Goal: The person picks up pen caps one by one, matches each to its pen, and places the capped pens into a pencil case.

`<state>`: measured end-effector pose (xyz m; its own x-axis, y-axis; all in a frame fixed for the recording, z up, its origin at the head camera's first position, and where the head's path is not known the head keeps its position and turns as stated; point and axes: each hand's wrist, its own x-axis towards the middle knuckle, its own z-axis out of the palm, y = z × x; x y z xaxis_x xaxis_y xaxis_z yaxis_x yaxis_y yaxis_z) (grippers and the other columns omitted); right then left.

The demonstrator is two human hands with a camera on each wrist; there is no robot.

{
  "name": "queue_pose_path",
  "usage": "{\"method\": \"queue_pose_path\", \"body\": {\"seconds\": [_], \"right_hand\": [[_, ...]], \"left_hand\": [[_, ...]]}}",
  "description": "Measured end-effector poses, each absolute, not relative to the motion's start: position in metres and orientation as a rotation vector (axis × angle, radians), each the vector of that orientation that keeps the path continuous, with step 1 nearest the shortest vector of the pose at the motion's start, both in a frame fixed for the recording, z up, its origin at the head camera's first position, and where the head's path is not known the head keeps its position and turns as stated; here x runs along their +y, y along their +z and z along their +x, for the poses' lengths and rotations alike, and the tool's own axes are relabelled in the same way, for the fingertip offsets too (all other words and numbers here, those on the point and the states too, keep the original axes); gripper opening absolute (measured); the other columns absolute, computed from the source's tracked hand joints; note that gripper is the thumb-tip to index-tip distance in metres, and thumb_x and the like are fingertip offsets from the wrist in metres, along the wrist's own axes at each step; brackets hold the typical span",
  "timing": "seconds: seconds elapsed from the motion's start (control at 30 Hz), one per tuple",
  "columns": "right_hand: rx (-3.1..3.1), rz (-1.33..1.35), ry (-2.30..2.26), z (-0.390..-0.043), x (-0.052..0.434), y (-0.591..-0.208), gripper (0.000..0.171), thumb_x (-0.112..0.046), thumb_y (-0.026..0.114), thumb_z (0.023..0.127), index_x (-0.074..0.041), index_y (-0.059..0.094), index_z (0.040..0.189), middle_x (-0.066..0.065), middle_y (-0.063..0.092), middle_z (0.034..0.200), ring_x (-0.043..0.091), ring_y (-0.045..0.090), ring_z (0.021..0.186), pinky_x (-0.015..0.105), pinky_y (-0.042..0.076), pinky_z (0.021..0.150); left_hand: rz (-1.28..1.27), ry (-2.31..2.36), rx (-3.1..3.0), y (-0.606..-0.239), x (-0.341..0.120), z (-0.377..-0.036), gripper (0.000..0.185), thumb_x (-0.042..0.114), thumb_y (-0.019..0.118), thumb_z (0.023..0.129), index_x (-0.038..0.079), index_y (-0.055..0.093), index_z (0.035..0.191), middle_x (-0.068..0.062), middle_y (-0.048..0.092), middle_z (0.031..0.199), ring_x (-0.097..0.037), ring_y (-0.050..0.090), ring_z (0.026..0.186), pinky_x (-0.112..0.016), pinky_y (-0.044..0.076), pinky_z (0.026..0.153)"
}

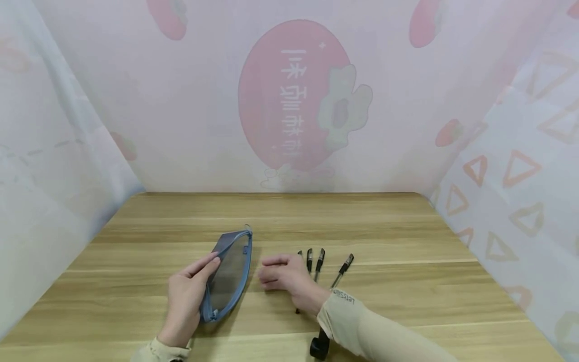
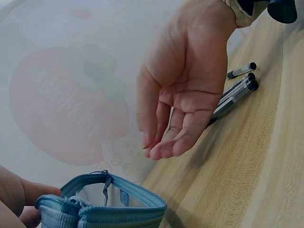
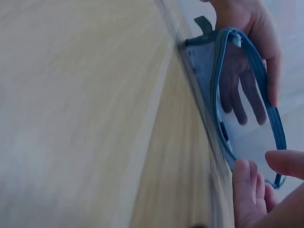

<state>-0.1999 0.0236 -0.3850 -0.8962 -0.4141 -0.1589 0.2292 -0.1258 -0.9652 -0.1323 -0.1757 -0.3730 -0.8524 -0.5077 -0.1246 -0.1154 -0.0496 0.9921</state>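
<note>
Left hand [image 1: 187, 294] holds a blue zip pencil pouch [image 1: 228, 274] on edge, thumb on the near face, fingers behind; the right wrist view shows those fingers [image 3: 237, 102] through the pouch's clear mesh panel. Grip closed round the pouch along its left rim. Pouch stands tilted on the bench [image 1: 384, 236], long axis running away from the person, zip end with pull tab [image 1: 247, 227] at the far tip. It sits left of centre, in the near half of the bench. Zip looks parted along the top edge in the left wrist view.

Right hand [image 1: 285, 275] just right of the pouch, not touching it. Grip wide: fingers relaxed, slightly bent, holding nothing, palm turned toward the pouch. The left wrist view shows the hand raised off the wood, fingertips [image 2: 164, 149] pointing down at the pouch mouth.

Pens [image 1: 318, 261] lie on the bench just beyond and under the right hand, about four, dark caps toward the far edge, roughly parallel; the rightmost pen [image 1: 343, 269] sits slightly apart and slanted.

Beige sleeves on both forearms. Black strap mount [image 1: 320, 347] under the right forearm near the front edge. Printed fabric [image 1: 294, 95] with a red strawberry figure hangs behind the far edge; similar sheets close off both sides.
</note>
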Motion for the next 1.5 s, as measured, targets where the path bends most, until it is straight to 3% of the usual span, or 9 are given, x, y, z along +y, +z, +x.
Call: {"method": "queue_pose_path", "body": {"seconds": [0.2, 0.53, 0.73, 0.97, 1.23, 1.5], "right_hand": [[1.881, -0.23, -2.057, -0.216, 0.05, -0.382, 0.037, 0.007, 0.074, 0.083, 0.014, 0.06, 0.117, 0.019, 0.068, 0.096, 0.037, 0.068, 0.088, 0.041, 0.058, 0.078], [2.233, -0.217, -1.878, -0.238, 0.084, -0.37, 0.043, 0.001, 0.079, 0.079, 0.007, 0.063, 0.118, 0.019, 0.063, 0.11, 0.022, 0.062, 0.092, 0.038, 0.054, 0.085], [2.338, -0.259, -1.713, -0.234, 0.088, -0.367, 0.053, -0.002, 0.081, 0.077, 0.005, 0.06, 0.125, 0.017, 0.062, 0.116, 0.025, 0.06, 0.102, 0.042, 0.05, 0.091], [2.311, -0.277, -1.757, -0.234, 0.086, -0.368, 0.055, 0.004, 0.077, 0.079, 0.009, 0.054, 0.128, 0.024, 0.055, 0.124, 0.034, 0.058, 0.111, 0.041, 0.05, 0.093], [2.341, -0.307, -1.641, -0.239, 0.079, -0.37, 0.057, -0.003, 0.078, 0.08, 0.007, 0.054, 0.13, 0.018, 0.057, 0.122, 0.029, 0.056, 0.11, 0.045, 0.048, 0.094], [2.345, -0.363, -1.537, -0.239, 0.07, -0.376, 0.055, 0.004, 0.081, 0.074, 0.008, 0.058, 0.124, 0.015, 0.062, 0.109, 0.023, 0.059, 0.097, 0.037, 0.052, 0.087]], "left_hand": [[0.643, -1.995, -1.949, -0.371, -0.175, -0.133, 0.047, 0.027, 0.076, 0.089, 0.002, 0.065, 0.127, -0.01, 0.059, 0.134, -0.018, 0.048, 0.127, -0.03, 0.041, 0.1], [0.635, -1.98, -1.951, -0.372, -0.177, -0.133, 0.044, 0.027, 0.076, 0.089, 0.002, 0.068, 0.125, -0.011, 0.059, 0.134, -0.02, 0.048, 0.127, -0.035, 0.038, 0.104], [0.628, -1.982, -1.963, -0.373, -0.178, -0.132, 0.044, 0.027, 0.075, 0.09, 0.002, 0.067, 0.125, -0.012, 0.057, 0.136, -0.022, 0.046, 0.129, -0.038, 0.037, 0.106], [0.633, -1.99, -1.963, -0.374, -0.177, -0.132, 0.045, 0.026, 0.075, 0.09, 0.001, 0.066, 0.126, -0.011, 0.057, 0.136, -0.023, 0.045, 0.13, -0.039, 0.036, 0.107], [0.628, -2.002, -1.978, -0.373, -0.177, -0.133, 0.045, 0.028, 0.075, 0.09, 0.003, 0.066, 0.127, -0.01, 0.055, 0.138, -0.023, 0.042, 0.133, -0.039, 0.035, 0.108], [0.638, -2.014, -1.975, -0.376, -0.176, -0.132, 0.046, 0.026, 0.075, 0.09, 0.0, 0.065, 0.127, -0.011, 0.055, 0.138, -0.024, 0.042, 0.133, -0.04, 0.034, 0.108]]}}
